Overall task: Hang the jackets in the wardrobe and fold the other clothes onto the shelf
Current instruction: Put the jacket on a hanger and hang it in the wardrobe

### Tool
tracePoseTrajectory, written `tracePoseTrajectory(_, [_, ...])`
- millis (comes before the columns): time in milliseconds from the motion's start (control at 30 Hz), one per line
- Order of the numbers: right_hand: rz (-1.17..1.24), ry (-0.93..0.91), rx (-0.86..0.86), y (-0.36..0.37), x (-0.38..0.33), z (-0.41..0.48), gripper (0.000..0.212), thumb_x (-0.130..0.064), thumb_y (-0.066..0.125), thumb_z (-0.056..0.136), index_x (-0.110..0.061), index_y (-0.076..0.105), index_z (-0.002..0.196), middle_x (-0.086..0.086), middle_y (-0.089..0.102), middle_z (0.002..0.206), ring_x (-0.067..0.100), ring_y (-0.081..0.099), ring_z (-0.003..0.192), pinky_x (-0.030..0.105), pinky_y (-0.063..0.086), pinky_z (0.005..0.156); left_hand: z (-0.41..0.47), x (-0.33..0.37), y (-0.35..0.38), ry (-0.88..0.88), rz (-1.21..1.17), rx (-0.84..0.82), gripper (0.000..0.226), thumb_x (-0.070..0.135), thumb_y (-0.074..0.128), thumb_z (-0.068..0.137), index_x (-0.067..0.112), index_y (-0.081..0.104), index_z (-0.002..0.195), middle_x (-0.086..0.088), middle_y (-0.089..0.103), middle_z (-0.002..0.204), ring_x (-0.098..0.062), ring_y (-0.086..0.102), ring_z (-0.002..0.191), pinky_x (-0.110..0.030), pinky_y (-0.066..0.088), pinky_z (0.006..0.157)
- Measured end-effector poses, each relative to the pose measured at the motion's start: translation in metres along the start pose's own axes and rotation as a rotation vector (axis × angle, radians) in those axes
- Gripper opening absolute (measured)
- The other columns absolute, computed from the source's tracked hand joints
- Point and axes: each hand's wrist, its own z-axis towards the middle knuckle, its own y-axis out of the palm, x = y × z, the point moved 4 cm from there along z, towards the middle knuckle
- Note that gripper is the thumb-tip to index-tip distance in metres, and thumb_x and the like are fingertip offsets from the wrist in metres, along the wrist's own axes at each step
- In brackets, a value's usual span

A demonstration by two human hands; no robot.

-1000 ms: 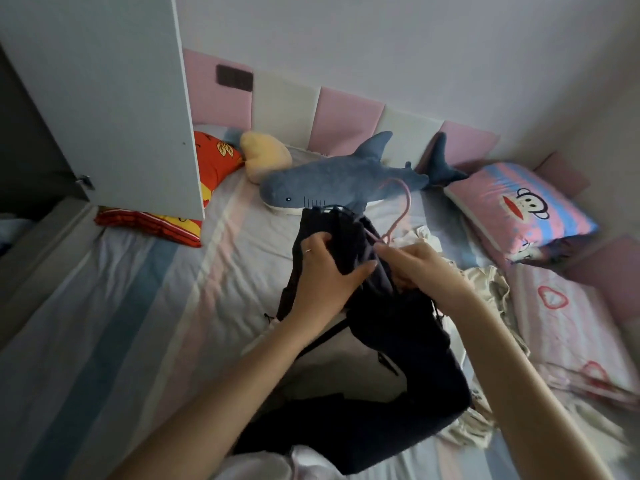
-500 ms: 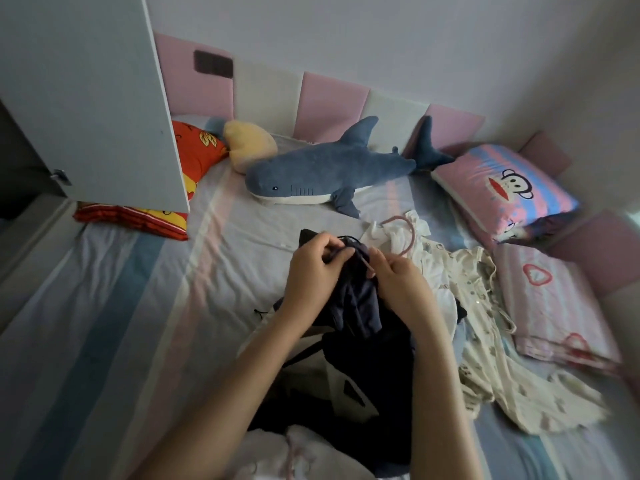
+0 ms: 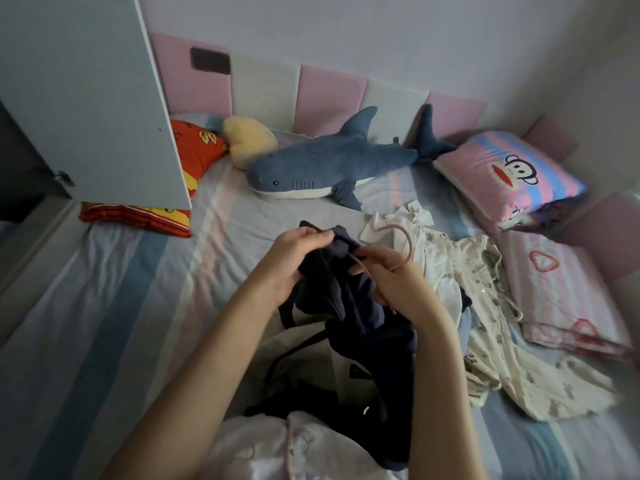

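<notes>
Navy jacket [image 3: 346, 299] and hanger [image 3: 410, 245] lowered toward bed [image 3: 138, 289].

No lettering here reads clearly: the small grey print on the crumpled white T-shirt [image 3: 435, 263] is blurred, and the yellow marks on the red cushion [image 3: 194, 152] are illegible.

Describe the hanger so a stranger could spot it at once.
Start at the plush shark lying across the striped bed. Just in front of it, the right hand holds the hanger against a dark navy jacket. It is the only thin pink curved hook, arching over a white shirt.
</notes>
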Motion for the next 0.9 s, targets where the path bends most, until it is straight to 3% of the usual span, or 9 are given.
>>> tracePoseTrajectory(67, [0.021,-0.020,-0.015,0.003,0.002,-0.002,0.043,0.005,0.036,0.088,-0.019,0.061,0.114,-0.002,0.069,0.095,0.019,0.045,0.047,0.029,0.038,0.047,0.002,0.009,-0.010,0.253,0.479,0.099,0.033,0.020,0.071,0.075,0.020,0.038,0.074,0.004,0.045,0.060,-0.008,0.043,0.058,-0.020,0.035,0.057])
tracePoseTrajectory(200, [-0.037,-0.117,-0.104,0.010,-0.007,-0.009,0.058,0.009,0.035,0.084,-0.028,0.047,0.127,-0.023,0.060,0.109,0.034,0.059,0.061,0.041,0.050,0.074,-0.004,0.020,0.002,0.633,1.019,0.113,0.015,0.017,0.062,0.086,0.020,0.051,0.096,0.001,0.040,0.051,-0.013,0.039,0.047,-0.025,0.033,0.050])
tracePoseTrajectory(333, [-0.005,-0.211,-0.099,0.012,-0.014,-0.013,0.067,0.015,0.039,0.076,-0.046,0.043,0.104,-0.047,0.048,0.108,0.010,0.065,0.064,0.049,0.049,0.090,-0.002,0.020,0.002,0.612,1.240,0.254,0.014,0.018,0.062,0.087,0.016,0.060,0.100,0.003,0.054,0.075,-0.020,0.055,0.074,-0.031,0.042,0.066])
tracePoseTrajectory(433, [-0.008,-0.245,-0.061,0.014,-0.016,-0.015,0.068,0.017,0.043,0.074,-0.046,0.043,0.102,-0.037,0.045,0.113,0.001,0.065,0.075,0.045,0.048,0.095,0.001,0.020,-0.007,0.534,1.286,0.367,0.016,0.020,0.064,0.087,0.015,0.062,0.102,-0.003,0.059,0.104,-0.021,0.060,0.089,-0.027,0.041,0.070])
tracePoseTrajectory(567, [0.002,-0.317,-0.011,0.012,-0.026,-0.021,0.040,0.003,0.045,0.077,-0.032,0.049,0.096,-0.039,0.052,0.095,-0.007,0.057,0.093,0.037,0.050,0.081,-0.002,0.021,-0.004,0.530,1.453,0.446,0.020,0.031,0.054,0.094,0.017,0.066,0.102,-0.004,0.067,0.096,-0.026,0.061,0.090,-0.028,0.033,0.065])
tracePoseTrajectory(667, [-0.026,-0.331,-0.024,0.013,-0.025,-0.019,0.037,0.002,0.041,0.077,-0.028,0.050,0.097,-0.041,0.051,0.090,0.014,0.061,0.094,0.033,0.046,0.065,0.003,0.017,-0.009,0.424,1.332,0.405,0.033,0.027,0.044,0.099,0.009,0.056,0.074,-0.007,0.057,0.072,-0.029,0.053,0.074,-0.031,0.031,0.061])
tracePoseTrajectory(733, [-0.044,-0.326,-0.041,0.017,-0.021,-0.017,0.045,0.013,0.038,0.078,-0.023,0.052,0.102,-0.028,0.056,0.089,0.006,0.060,0.081,0.026,0.040,0.061,0.008,0.013,-0.012,0.260,0.934,0.277,0.039,0.026,0.042,0.100,0.011,0.048,0.065,-0.004,0.051,0.064,-0.024,0.050,0.069,-0.031,0.034,0.064])
tracePoseTrajectory(833, [-0.001,-0.277,-0.008,0.019,-0.018,-0.015,0.039,0.012,0.039,0.082,-0.019,0.054,0.100,-0.017,0.056,0.086,0.003,0.056,0.074,0.033,0.042,0.061,0.000,0.011,-0.004,0.022,0.297,0.163,0.030,0.030,0.048,0.098,0.011,0.064,0.081,-0.007,0.066,0.080,-0.018,0.062,0.075,-0.029,0.047,0.077])
tracePoseTrajectory(900, [0.016,-0.196,0.044,0.015,-0.016,-0.012,0.036,0.006,0.041,0.083,-0.027,0.054,0.090,-0.019,0.056,0.082,0.010,0.055,0.072,0.041,0.047,0.070,-0.003,0.014,0.000,0.038,0.176,0.096,0.027,0.035,0.060,0.089,0.009,0.064,0.087,-0.012,0.066,0.086,-0.021,0.062,0.080,-0.030,0.047,0.078])
